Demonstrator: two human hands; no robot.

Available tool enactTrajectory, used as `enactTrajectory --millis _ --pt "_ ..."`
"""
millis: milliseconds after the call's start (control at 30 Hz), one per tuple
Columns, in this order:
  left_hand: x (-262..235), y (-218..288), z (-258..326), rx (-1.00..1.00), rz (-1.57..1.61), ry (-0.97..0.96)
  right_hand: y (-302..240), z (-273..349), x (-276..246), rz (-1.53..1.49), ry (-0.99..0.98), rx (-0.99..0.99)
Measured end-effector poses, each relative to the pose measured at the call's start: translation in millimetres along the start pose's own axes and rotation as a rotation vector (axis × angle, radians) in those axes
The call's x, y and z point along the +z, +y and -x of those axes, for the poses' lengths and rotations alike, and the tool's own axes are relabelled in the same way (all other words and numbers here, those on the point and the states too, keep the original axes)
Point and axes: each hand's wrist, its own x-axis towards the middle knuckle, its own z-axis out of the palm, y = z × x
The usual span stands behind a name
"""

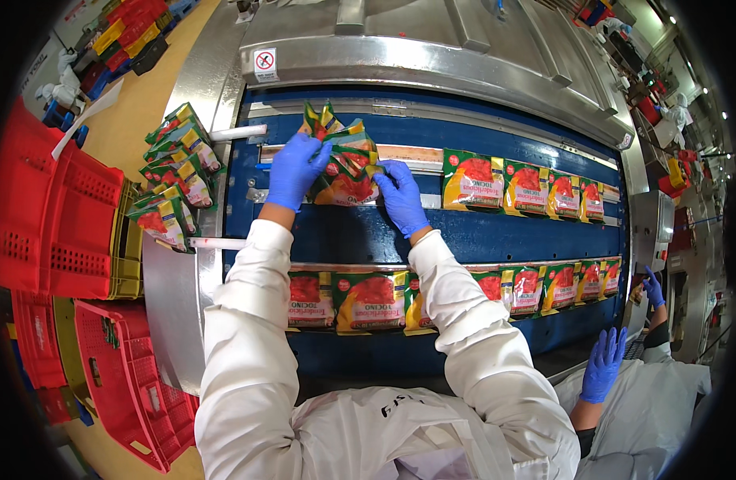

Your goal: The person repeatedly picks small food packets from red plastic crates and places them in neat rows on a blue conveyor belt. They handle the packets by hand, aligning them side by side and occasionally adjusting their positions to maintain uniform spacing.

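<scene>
Over the left end of the machine's far sealing bar (420,154), I hold a fanned bunch of green, yellow and red food pouches (353,144). My left hand (297,170), in a blue glove, grips the bunch from its left side, thumb across the top. My right hand (401,198), also gloved in blue, closes its fingertips on the right edge of the pouches. Part of a pouch front shows under the bunch, and the fingers partly hide how many there are. To the right, several pouches (473,182) lie in a row along the same bar.
Another pouch row (371,302) lies along the near bar, partly behind my right forearm. Stacked pouches (180,156) rest on the left steel ledge. Red crates (136,376) stand at left. A raised steel lid (432,60) spans the back. A co-worker's gloved hand (604,366) is at lower right.
</scene>
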Motion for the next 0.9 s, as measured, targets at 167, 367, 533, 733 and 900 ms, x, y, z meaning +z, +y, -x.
enactTrajectory --millis 167,367,533,733,900 --pt "-31 11 9 0.162 0.054 0.059 -4 3 25 -0.244 0.017 0.198" --pt "-174 -11 79 0.196 -0.078 0.13 -87 41 120 -0.442 -0.236 0.361" --pt "-239 -79 168 -0.118 -0.103 0.275 -100 75 222 -0.495 -0.415 0.343" --pt "-249 -119 239 -0.289 -0.171 0.334 -75 122 286 -0.516 -0.543 0.473" --pt "-236 -17 176 -0.373 0.327 0.431 -113 83 229 -0.563 -0.456 0.313"
